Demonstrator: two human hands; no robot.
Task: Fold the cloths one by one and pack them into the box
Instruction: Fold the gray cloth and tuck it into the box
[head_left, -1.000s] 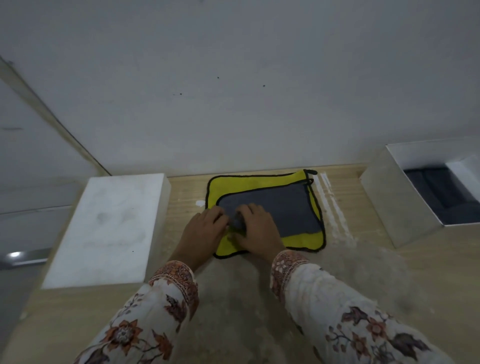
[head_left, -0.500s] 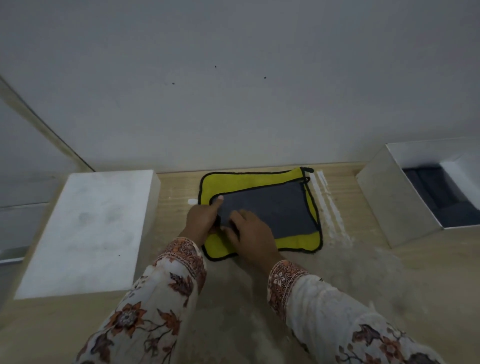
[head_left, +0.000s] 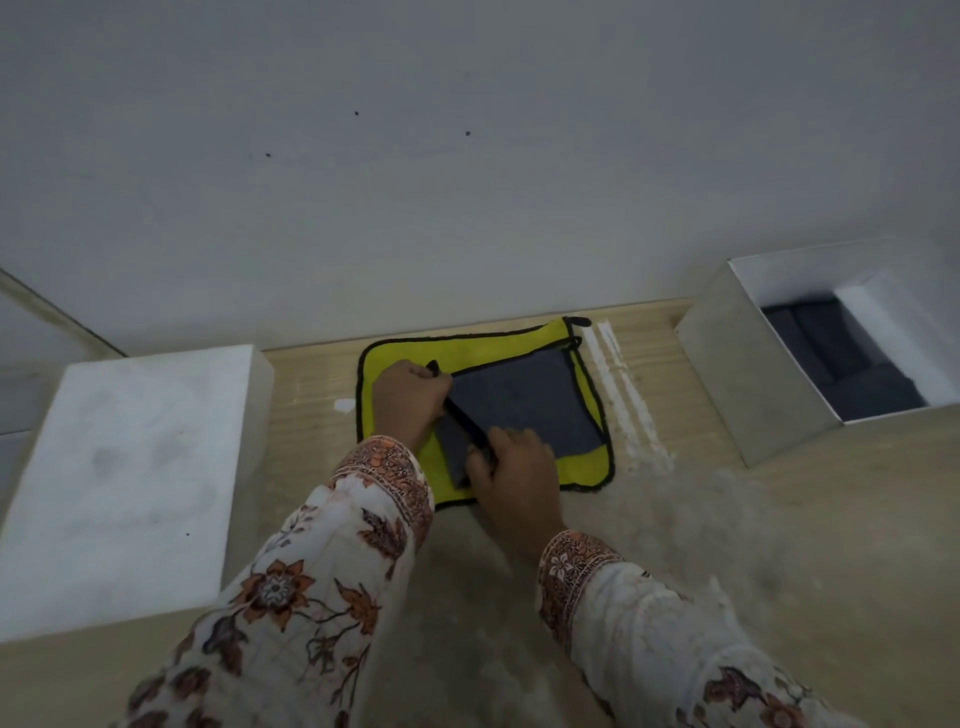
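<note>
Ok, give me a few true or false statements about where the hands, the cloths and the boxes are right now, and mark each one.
1. Both hands grip the left edge of the grey cloth. True: the left hand holds its far corner, the right hand its near corner.
2. The grey cloth lies directly on the bare table. False: it lies on the yellow cloth.
3. The open box on the right holds dark cloth. True.
4. The white closed box stands to the right of the yellow cloth. False: it stands to its left.
5. The grey cloth is already folded in half. False: only its left edge is lifted.
</note>
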